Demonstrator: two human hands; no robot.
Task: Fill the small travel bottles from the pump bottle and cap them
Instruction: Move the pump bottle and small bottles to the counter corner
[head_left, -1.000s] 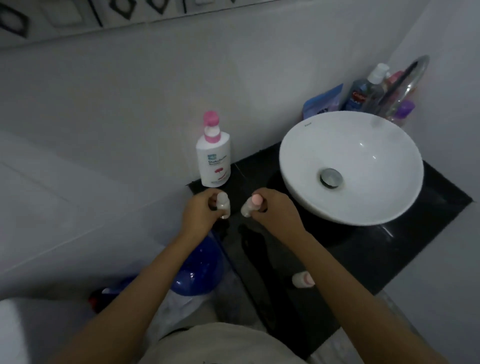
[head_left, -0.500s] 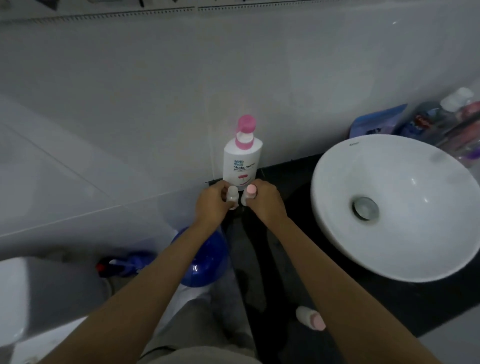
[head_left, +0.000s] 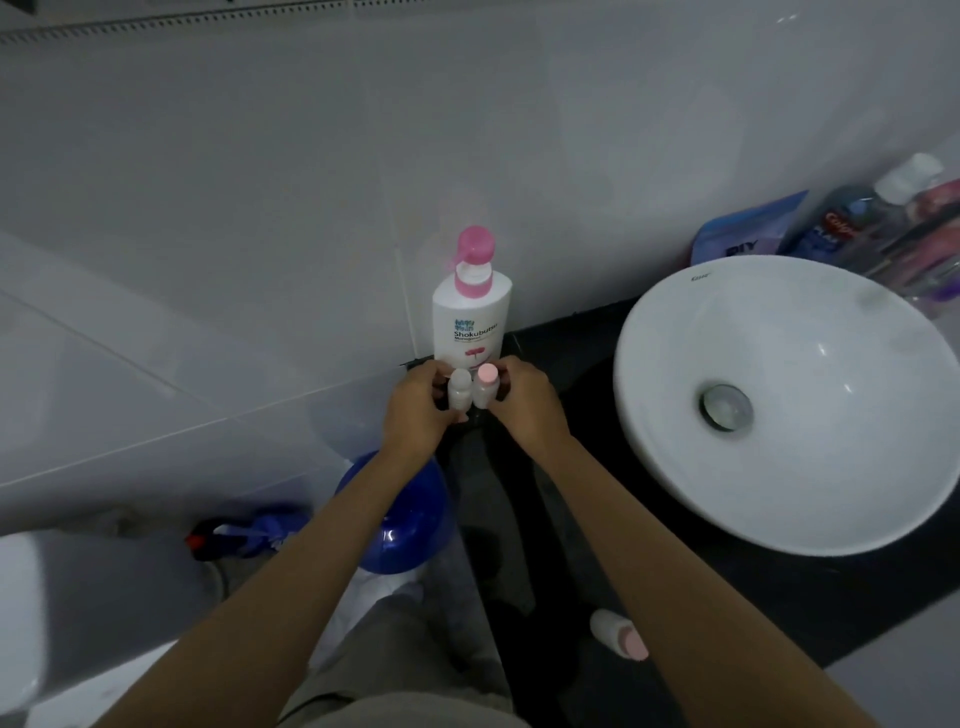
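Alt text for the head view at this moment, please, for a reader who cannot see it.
Two hands hold two small travel bottles upright side by side before a white pump bottle on a dark counter: the left hand grips a white-capped bottle, the right hand a pink-capped bottle. A third small bottle lies near the counter's front edge; a white basin sits to the right.

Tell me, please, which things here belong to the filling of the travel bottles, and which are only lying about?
Belong to the job:
pump bottle
white-capped travel bottle in the left hand
pink-capped travel bottle in the right hand
third travel bottle lying on the counter

Lying about:
basin
toiletries behind it
blue bin
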